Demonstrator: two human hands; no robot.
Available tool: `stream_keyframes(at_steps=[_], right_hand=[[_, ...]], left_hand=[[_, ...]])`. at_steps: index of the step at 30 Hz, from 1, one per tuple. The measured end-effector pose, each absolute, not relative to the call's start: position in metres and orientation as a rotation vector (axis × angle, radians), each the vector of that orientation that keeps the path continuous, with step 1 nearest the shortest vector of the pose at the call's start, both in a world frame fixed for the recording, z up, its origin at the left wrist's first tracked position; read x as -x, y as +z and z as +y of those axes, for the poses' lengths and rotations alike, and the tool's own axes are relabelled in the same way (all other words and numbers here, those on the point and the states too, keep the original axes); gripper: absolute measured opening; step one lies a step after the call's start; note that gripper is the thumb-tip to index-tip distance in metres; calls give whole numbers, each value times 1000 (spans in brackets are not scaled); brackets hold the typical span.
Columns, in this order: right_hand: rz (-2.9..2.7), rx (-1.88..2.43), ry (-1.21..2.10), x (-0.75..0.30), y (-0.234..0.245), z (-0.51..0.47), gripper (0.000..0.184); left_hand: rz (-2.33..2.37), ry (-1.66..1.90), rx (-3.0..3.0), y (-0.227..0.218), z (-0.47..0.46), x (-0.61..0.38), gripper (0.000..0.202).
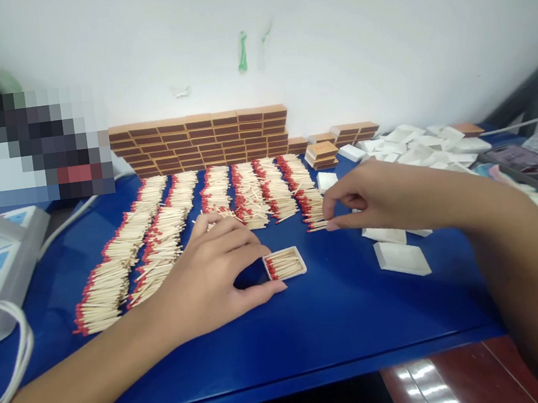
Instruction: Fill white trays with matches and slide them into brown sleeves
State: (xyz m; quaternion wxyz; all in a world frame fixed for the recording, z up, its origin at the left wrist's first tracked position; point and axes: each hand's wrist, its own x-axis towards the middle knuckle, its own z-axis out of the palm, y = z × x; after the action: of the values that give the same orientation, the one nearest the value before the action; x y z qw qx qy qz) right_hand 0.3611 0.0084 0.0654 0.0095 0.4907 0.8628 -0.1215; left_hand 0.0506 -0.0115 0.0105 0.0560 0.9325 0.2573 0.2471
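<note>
A small white matchbox tray [302, 260] lies on the blue table, partly filled with red-headed matches [286, 265]. The thumb and index finger of my left hand [219, 273] are closed about its left end; the other fingers curl over the near end of a match row [215, 192]. To the right, my right hand [364, 196] pinches at the near end of the rightmost row of matches [298, 181], thumb and forefinger on the matches there. Several long rows of matches, such as the far left row [108, 293], stretch away from me.
Stacked brown matchboxes [203, 141] form a wall at the back. White empty trays [414, 144] are heaped at the right, with one loose tray [402, 258] nearer. A power strip [6, 260] and its white cable stand at the left; a phone [534, 165] lies far right.
</note>
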Motion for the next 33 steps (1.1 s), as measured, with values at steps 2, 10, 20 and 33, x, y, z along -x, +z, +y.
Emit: stream_keyframes(at_steps=[2,10,20,33], right_hand=[[2623,-1536,-424,-363,64,10,16],[2661,-1503,-499,-356,59,9,23],[2628,-1497,-577,-357,58,9,25],[2536,-1579,-552,-363,61,11,26]], left_hand=[[782,756,-2828,11,-12,-50,25],[784,745,-2835,12,-14,-51,24],[772,748,-2823,12,-12,-50,25],[771,749,-2831,11,-12,-50,25]])
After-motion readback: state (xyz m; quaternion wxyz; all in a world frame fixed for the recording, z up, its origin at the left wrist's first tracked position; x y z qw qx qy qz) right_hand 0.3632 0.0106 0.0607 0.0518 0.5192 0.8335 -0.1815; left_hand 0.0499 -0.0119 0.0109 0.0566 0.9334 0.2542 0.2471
